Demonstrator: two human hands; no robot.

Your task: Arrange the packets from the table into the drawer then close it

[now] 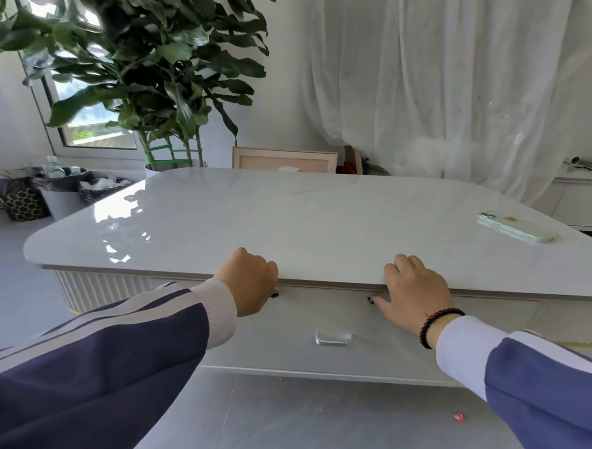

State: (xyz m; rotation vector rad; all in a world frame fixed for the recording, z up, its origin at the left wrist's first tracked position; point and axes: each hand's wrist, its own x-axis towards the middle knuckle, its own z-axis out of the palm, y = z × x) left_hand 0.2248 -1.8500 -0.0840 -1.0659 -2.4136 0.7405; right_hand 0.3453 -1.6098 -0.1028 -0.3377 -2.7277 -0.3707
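Note:
No packet is in sight on the white tabletop (288, 217). Under its near edge is the grey drawer front (315, 355) with a clear handle (333, 338); the inside of the drawer is hidden. My left hand (250, 283) is at the upper left of the drawer front. Its fingers bend over the top edge under the tabletop's lip, and its thumb lies on the front. My right hand (414, 295), with a dark bead bracelet at the wrist, holds the upper right the same way, thumb stretched out to the left. The fingertips of both hands are hidden.
A pale green phone (517, 227) lies on the table at the far right. A large potted plant (165, 80) and bins with black liners (63, 191) stand at the back left. A framed panel (284, 160) leans behind the table. A small red scrap (459, 417) lies on the floor.

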